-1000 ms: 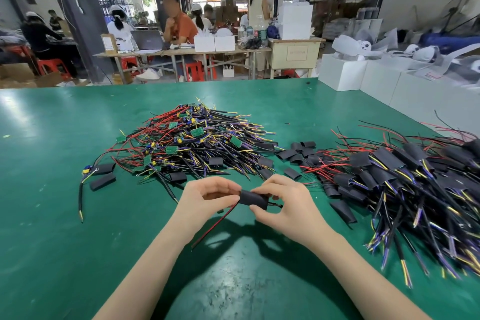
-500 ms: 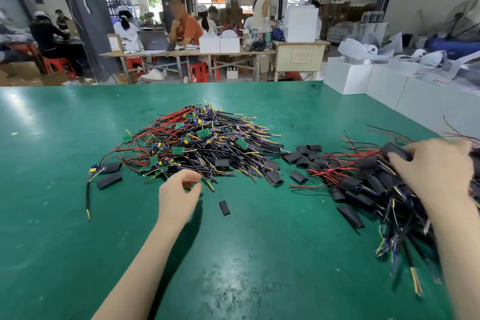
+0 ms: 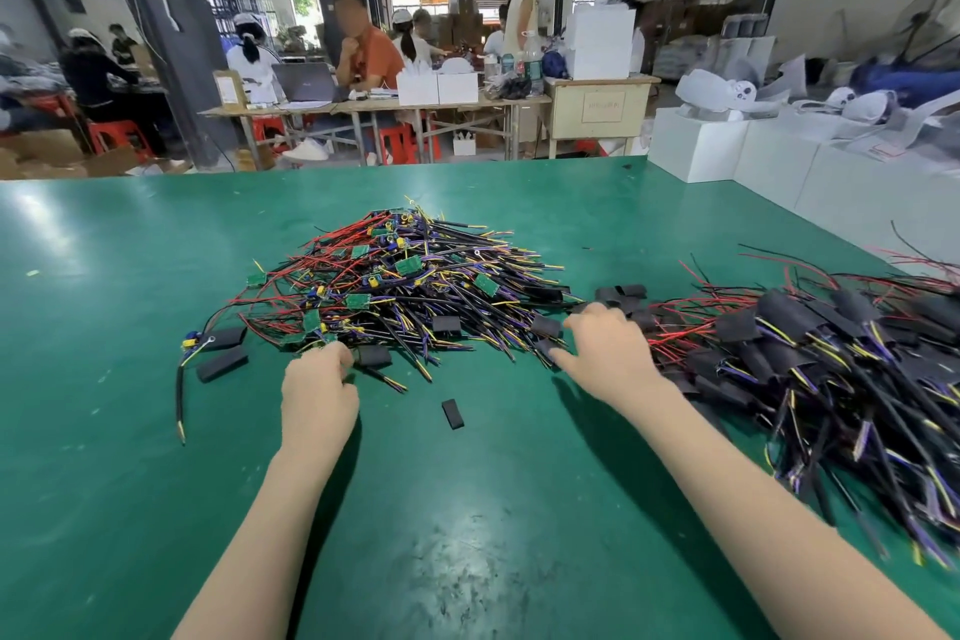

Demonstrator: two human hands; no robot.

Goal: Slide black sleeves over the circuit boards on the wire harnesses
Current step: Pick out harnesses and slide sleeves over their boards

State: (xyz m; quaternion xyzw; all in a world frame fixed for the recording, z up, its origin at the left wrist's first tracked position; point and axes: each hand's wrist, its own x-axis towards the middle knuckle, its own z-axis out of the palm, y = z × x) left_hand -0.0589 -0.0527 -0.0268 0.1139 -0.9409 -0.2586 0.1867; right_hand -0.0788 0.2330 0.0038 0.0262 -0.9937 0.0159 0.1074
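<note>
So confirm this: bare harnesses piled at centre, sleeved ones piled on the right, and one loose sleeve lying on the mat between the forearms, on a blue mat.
One thing is wrong: the mat is green, not blue, as the head view shows. The rest stands: the bare harnesses are piled at centre, the sleeved ones on the right, and one loose sleeve lies between the forearms.

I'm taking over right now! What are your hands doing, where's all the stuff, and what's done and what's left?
Left hand: fingers curled at the near edge of the tangled pile of bare green-board harnesses; whether it grips anything is hidden.
Right hand: open, reaching to the loose flat black sleeves between the piles.
Done: the pile of harnesses in black sleeves on the right.
Left: sleeve every board in the middle pile. One spare short black sleeve lies nearest you.
</note>
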